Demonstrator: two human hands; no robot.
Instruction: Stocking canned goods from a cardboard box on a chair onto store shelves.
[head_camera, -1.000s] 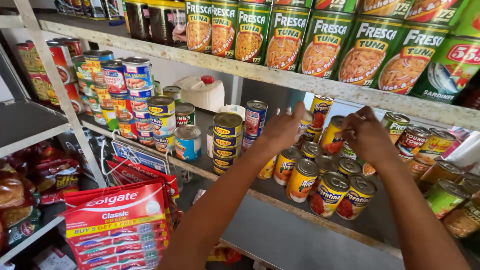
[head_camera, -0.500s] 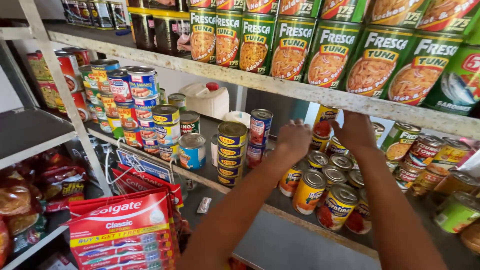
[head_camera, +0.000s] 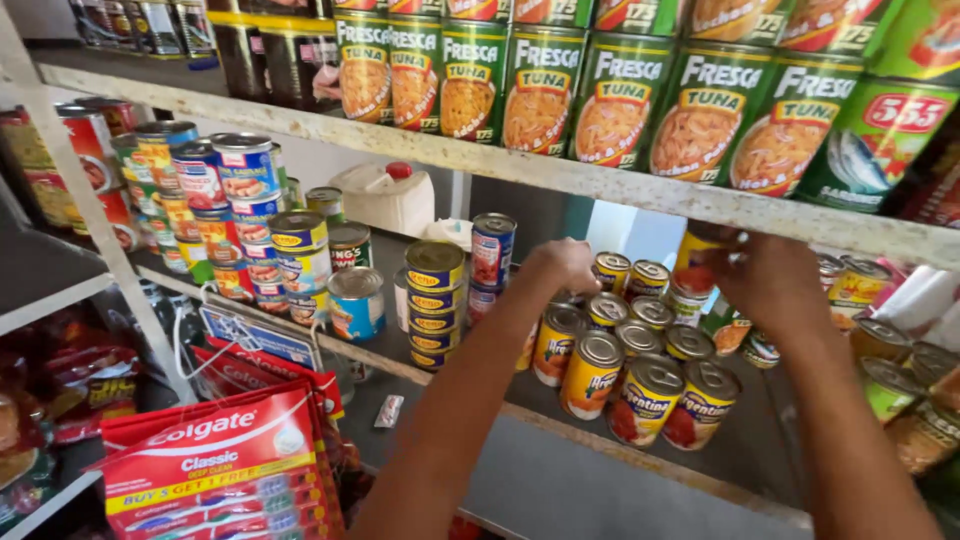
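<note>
1. The person's left hand (head_camera: 566, 266) reaches in under the white painted shelf board (head_camera: 480, 160), knuckles toward the viewer and fingers curled down over the back row of small yellow-labelled tins (head_camera: 612, 272). Whether it grips one I cannot tell, since the fingertips are hidden behind the hand.
2. The right hand (head_camera: 770, 282) is up just under the same board, fingers pinched closed around a tall yellow and red tin can (head_camera: 697, 262), which is lifted above the cans standing below it.
3. Between and just below the two hands stands a cluster of round yellow metal cans with pull-ring lids (head_camera: 600, 370), packed touching one another on the grey shelf (head_camera: 560, 480).
4. In front of the right hand, nearest the shelf edge, are two cans with red and yellow labels (head_camera: 670, 405), side by side.
5. To the left of the left hand rises a stack of flat yellow and blue tins (head_camera: 434, 300), with a single red and blue can (head_camera: 492, 250) just behind it.
6. Further left sit stacked blue, red and white cans (head_camera: 245, 190), and behind them a white plastic jug with a red cap (head_camera: 385, 195).
7. Above both hands, on the upper board, stands a row of tall green-labelled cans (head_camera: 620, 95).
8. Well below the left forearm hang red cardboard toothbrush packs (head_camera: 215, 470).
</note>
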